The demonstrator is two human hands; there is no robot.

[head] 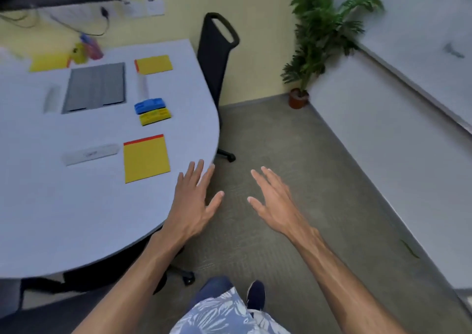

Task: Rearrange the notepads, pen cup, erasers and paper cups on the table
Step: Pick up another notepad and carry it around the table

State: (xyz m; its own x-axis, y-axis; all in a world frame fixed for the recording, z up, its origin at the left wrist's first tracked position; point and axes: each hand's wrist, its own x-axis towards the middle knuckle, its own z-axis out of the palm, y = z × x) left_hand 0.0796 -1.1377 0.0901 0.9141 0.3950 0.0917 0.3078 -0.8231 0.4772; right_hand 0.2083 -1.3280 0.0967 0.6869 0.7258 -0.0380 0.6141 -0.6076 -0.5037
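A yellow notepad with a red top strip [146,158] lies near the table's right edge. Behind it sit a yellow eraser [154,117] and a blue eraser [149,105], touching. A second yellow notepad [153,64] lies farther back, a third [48,62] at the far left. The pen cup [90,45] stands blurred at the back, beside a yellow object. My left hand [195,199] hovers open over the table's rim, right of the near notepad. My right hand [274,201] is open above the carpet, holding nothing.
The light grey round-ended table [76,219] has a grey cable hatch [95,86] in its middle and white flat objects [91,153] lying on it. A black office chair [217,60] stands past the table's far right edge. A potted plant [319,40] fills the corner.
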